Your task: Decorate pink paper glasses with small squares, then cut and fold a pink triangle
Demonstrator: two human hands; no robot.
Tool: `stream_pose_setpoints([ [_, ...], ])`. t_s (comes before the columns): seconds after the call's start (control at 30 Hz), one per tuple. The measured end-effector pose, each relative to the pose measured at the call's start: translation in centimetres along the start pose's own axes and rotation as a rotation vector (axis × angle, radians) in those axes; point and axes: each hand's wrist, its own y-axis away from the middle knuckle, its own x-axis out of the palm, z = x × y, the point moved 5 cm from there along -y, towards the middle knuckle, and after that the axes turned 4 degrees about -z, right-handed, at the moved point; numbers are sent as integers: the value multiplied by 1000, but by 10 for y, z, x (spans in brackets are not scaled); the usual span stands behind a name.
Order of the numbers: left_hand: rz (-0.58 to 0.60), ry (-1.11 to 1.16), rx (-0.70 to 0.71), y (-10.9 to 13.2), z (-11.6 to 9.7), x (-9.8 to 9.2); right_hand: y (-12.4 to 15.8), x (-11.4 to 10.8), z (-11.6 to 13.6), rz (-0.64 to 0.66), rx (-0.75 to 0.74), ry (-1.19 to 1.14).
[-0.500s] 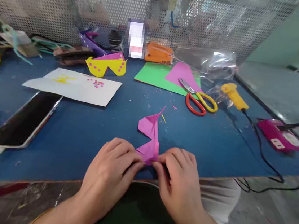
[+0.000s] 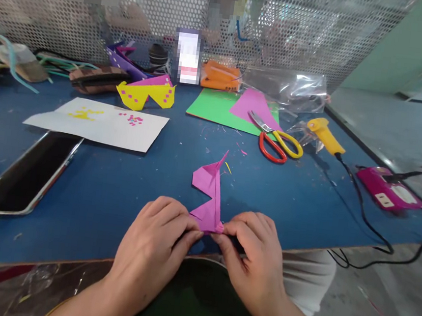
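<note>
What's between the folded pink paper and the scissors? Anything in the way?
Head view: no tool or sheet lies between the folded pink paper and the scissors. There is only blue tabletop with tiny scraps, a yellow sliver and a pink fleck.

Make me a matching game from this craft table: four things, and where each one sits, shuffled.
Things: 1 folded pink paper; 2 scissors; 3 tablet; 4 glue gun.
Places: A blades over the green sheet; B at the black cord, right; C pinched by left hand and right hand; D left, near the white sheet.
Pairs: 1-C, 2-A, 3-D, 4-B.
</note>
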Motion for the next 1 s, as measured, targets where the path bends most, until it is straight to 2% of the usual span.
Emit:
stream_pose_setpoints([
  [0.33,3,33,15,2,4,-3,0,-1,5,-37,5,25],
  [0.6,-7,-42,-30,-3,-1,0,-5,-1,1,46,87,0],
  [0.77,-11,-26,-27,-4,-1,0,-6,-3,0,-3,122,-72],
  [1.0,-55,-15,64,1,-6,-2,-1,-6,2,-19,-55,-107],
])
